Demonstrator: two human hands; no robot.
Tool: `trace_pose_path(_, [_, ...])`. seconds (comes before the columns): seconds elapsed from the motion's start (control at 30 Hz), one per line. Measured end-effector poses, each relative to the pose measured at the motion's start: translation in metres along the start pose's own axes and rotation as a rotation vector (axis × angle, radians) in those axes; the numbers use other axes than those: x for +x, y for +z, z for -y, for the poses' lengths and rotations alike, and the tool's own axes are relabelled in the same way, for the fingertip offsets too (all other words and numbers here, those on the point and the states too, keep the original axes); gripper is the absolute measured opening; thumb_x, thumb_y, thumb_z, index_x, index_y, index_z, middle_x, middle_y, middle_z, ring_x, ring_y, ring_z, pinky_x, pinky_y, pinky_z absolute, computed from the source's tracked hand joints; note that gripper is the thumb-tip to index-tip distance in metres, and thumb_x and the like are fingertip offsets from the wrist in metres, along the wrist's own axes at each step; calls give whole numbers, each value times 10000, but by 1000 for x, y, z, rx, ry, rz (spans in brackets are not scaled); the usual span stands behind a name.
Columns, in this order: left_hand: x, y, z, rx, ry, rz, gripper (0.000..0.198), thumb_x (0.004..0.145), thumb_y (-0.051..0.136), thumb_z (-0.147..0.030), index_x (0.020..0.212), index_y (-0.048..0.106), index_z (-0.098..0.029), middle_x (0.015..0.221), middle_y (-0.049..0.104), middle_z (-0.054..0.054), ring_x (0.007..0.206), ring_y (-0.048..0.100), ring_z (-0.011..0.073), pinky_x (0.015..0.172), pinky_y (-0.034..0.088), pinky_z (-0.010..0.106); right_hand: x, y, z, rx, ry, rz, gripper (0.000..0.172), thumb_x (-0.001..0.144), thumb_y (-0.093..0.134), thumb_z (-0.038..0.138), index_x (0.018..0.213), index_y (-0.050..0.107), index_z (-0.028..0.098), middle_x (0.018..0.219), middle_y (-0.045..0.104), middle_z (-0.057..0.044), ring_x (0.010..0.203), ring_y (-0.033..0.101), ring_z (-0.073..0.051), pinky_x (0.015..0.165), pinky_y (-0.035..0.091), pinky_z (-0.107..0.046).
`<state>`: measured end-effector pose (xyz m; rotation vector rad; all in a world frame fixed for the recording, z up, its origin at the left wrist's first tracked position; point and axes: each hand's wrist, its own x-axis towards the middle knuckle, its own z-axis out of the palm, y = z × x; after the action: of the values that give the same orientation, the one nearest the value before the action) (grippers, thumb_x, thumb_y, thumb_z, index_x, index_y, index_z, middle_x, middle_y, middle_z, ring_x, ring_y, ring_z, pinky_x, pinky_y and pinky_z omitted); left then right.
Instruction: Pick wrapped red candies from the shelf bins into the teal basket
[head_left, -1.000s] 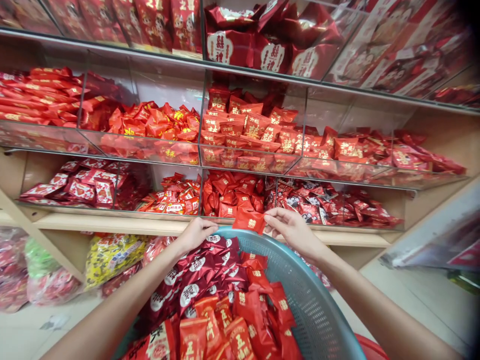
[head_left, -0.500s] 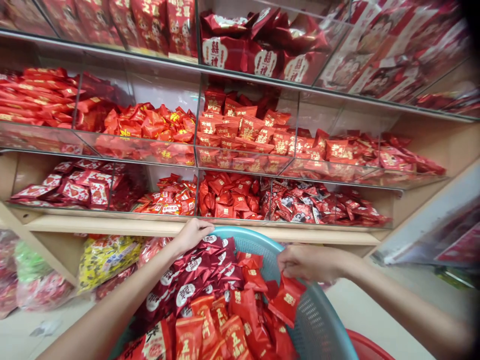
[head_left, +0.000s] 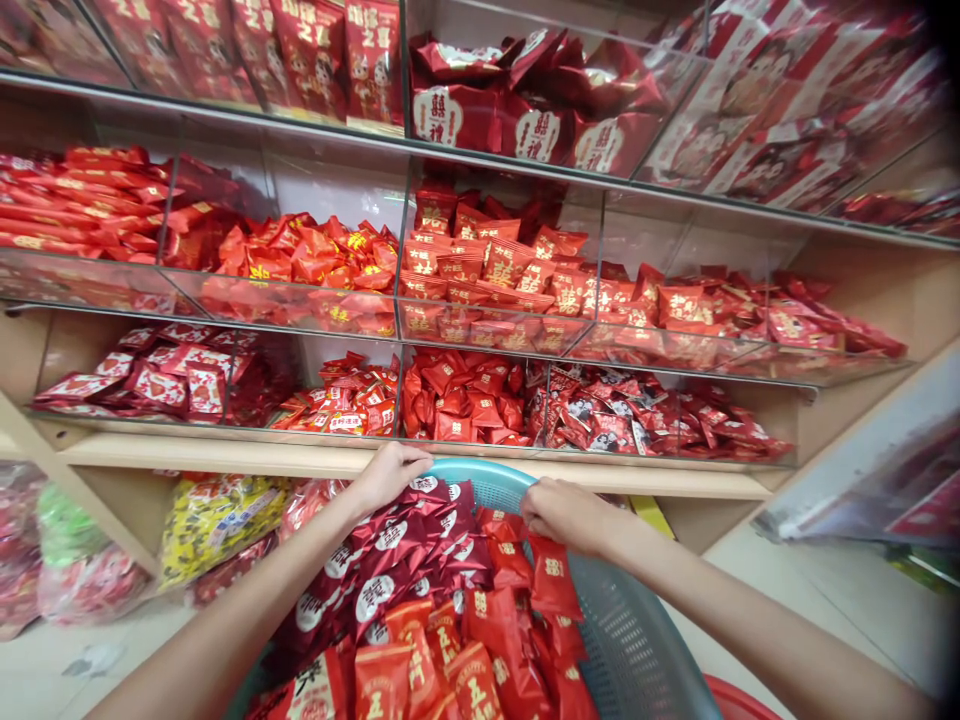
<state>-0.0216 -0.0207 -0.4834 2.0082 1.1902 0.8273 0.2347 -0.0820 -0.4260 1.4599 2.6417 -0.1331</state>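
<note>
A blue-green perforated basket [head_left: 637, 640] is heaped with maroon packets [head_left: 390, 535] at the left and red packets [head_left: 502, 620] at the right and front. My left hand [head_left: 391, 474] has its fingers closed over the basket's far rim. Closed at the rim further right is my right hand [head_left: 566, 510], with a red packet [head_left: 553, 580] hanging from its fingers over the heap.
Shelves [head_left: 337, 455] of red sweets behind clear dividers stand just beyond the basket. A yellow bag [head_left: 221, 525] and pink bags [head_left: 94, 580] lie below at the left. A red rim [head_left: 739, 697] shows at the lower right.
My right hand has moved left along the far rim, carrying the red packet with it. My left hand stays on the rim. The view has shifted slightly.
</note>
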Motion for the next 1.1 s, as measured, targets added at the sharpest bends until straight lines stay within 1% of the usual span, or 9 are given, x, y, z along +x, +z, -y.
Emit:
trace_pose_path(0.07, [0, 0, -2, -4, 9, 2, 344, 779, 468, -379, 675, 648, -104, 772, 663, 40, 694, 553, 163, 658, 404, 230, 4, -4, -4, -7, 6, -38, 158, 733, 490, 104, 650, 603, 179, 718, 616, -65, 677, 542, -165, 534, 268, -243])
trace_pose_path(0.17, [0, 0, -3, -9, 11, -2, 341, 771, 478, -387, 678, 660, -115, 760, 668, 28, 688, 555, 160, 647, 407, 225, 14, -14, -10, 5, 80, -174, 179, 794, 465, 181, 686, 609, 186, 710, 622, -65, 669, 564, -167, 548, 285, -244])
trace_pose_path(0.27, [0, 0, -3, -13, 7, -8, 343, 764, 487, -395, 697, 677, -118, 771, 677, 29, 710, 568, 168, 662, 418, 228, 31, -22, -11, 35, 222, -338, 248, 860, 401, 305, 774, 606, 194, 773, 634, -82, 716, 589, -185, 570, 315, -249])
trace_pose_path(0.37, [1, 0, -1, -21, 1, -15, 341, 759, 494, -398, 732, 693, -123, 801, 685, 36, 766, 583, 184, 717, 428, 240, 55, -26, -7, 53, 412, -413, 308, 847, 413, 433, 924, 581, 187, 870, 641, -114, 798, 607, -225, 617, 371, -275])
trace_pose_path(0.47, [1, 1, 1, -37, -10, -27, 331, 753, 506, -399, 794, 703, -137, 832, 690, 38, 817, 591, 193, 773, 429, 253, 79, -28, 2, 52, 539, -431, 479, 792, 447, 543, 1022, 550, 136, 928, 636, -161, 871, 606, -266, 676, 417, -318])
trace_pose_path(0.57, [2, 1, 4, -42, -11, -18, 341, 753, 510, -414, 793, 701, -134, 814, 689, 37, 813, 590, 195, 772, 428, 254, 97, -30, 9, 82, 590, -419, 569, 753, 460, 602, 1007, 575, 106, 979, 627, -191, 926, 598, -274, 734, 432, -332])
trace_pose_path(0.7, [1, 1, 4, -41, 3, 2, 367, 765, 499, -430, 746, 688, -116, 777, 679, 35, 758, 579, 184, 718, 423, 240, 112, -31, 12, 139, 628, -363, 525, 743, 482, 589, 930, 639, 124, 1007, 630, -183, 951, 595, -266, 761, 439, -327])
trace_pose_path(0.83, [0, 1, 3, -56, -2, 14, 381, 771, 491, -437, 738, 680, -108, 784, 676, 38, 710, 566, 166, 678, 413, 230, 121, -31, 8, 197, 682, -341, 509, 719, 523, 559, 964, 649, 132, 1029, 633, -172, 957, 597, -258, 767, 446, -317])
trace_pose_path(1.1, [1, 1, 3, -39, 3, -4, 374, 778, 485, -411, 752, 680, -93, 813, 681, 56, 741, 578, 178, 693, 416, 233, 119, -27, 1, 227, 680, -333, 481, 688, 555, 501, 976, 655, 129, 1018, 639, -171, 936, 605, -263, 739, 459, -315])
